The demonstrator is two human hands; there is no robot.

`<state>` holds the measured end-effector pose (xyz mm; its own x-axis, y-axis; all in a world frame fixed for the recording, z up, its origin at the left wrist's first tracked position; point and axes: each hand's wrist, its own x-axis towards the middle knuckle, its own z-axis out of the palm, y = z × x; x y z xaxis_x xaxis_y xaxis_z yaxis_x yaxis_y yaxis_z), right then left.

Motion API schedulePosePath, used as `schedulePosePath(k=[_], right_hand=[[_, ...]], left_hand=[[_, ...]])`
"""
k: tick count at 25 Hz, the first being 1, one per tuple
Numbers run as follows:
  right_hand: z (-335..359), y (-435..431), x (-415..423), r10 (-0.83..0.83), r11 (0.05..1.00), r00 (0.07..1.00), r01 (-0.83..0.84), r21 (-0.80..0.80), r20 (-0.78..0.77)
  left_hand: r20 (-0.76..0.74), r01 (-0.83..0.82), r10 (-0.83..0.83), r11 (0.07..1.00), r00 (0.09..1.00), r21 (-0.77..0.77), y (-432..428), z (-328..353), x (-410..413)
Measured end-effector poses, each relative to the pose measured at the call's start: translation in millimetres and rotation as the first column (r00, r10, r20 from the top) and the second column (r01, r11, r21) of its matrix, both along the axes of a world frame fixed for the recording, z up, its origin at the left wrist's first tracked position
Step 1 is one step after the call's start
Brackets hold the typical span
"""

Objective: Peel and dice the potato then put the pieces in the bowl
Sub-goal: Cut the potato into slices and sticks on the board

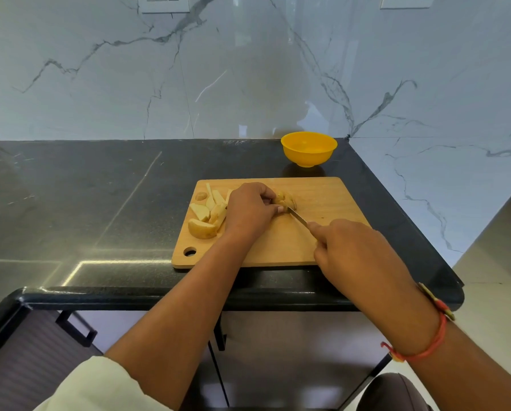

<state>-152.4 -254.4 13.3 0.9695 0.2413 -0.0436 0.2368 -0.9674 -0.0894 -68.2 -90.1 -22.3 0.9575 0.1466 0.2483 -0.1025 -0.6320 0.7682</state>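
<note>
A wooden cutting board [322, 197] lies on the black counter. My left hand [250, 210] pinches a piece of potato [285, 199] near the board's middle, fingers curled over it. My right hand [352, 250] grips the handle of a knife [298, 217], whose blade tip rests against that piece just below my left fingertips. Several cut potato wedges and strips [207, 215] lie at the board's left side, partly hidden by my left hand. A yellow bowl [308, 148] stands behind the board near the wall; nothing shows inside it.
The black counter [100, 203] stretches to the left of the board. Its rounded front edge [189, 298] runs below the board, and its right edge drops off beside a marble side wall [441, 173]. Cabinet doors with dark handles [79, 327] sit beneath.
</note>
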Motion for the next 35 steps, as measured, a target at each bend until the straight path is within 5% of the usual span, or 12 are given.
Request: schedulePosePath(k=[4, 9, 18, 22, 30, 35], right_hand=[[-1, -2, -5, -0.02, 0.988, 0.956, -0.026, 0.153, 0.292], [-17, 27, 36, -0.016, 0.985, 0.912, -0.056, 0.164, 0.41], [-35, 32, 61, -0.016, 0.989, 0.91, -0.046, 0.139, 0.414], [-38, 37, 63, -0.08, 0.983, 0.953, 0.027, 0.182, 0.291], [-20, 41, 65, -0.016, 0.998, 0.992, 0.023, -0.052, 0.128], [-22, 32, 60, 0.086, 0.993, 0.958, -0.105, 0.054, 0.275]], left_hand=[[-0.002, -0.003, 0.003, 1.0, 1.0, -0.01, 1, 0, -1], [0.001, -0.023, 0.023, 1.0, 1.0, 0.0, -1, 3, -2], [-0.007, -0.038, 0.037, 0.999, 0.999, -0.011, -1, 5, -5], [0.012, -0.04, 0.04, 0.999, 0.999, -0.001, 0, 5, -5], [0.021, -0.057, 0.057, 0.998, 0.998, 0.004, -1, 4, -4], [0.005, -0.068, 0.068, 0.998, 0.998, 0.015, -2, 6, -5]])
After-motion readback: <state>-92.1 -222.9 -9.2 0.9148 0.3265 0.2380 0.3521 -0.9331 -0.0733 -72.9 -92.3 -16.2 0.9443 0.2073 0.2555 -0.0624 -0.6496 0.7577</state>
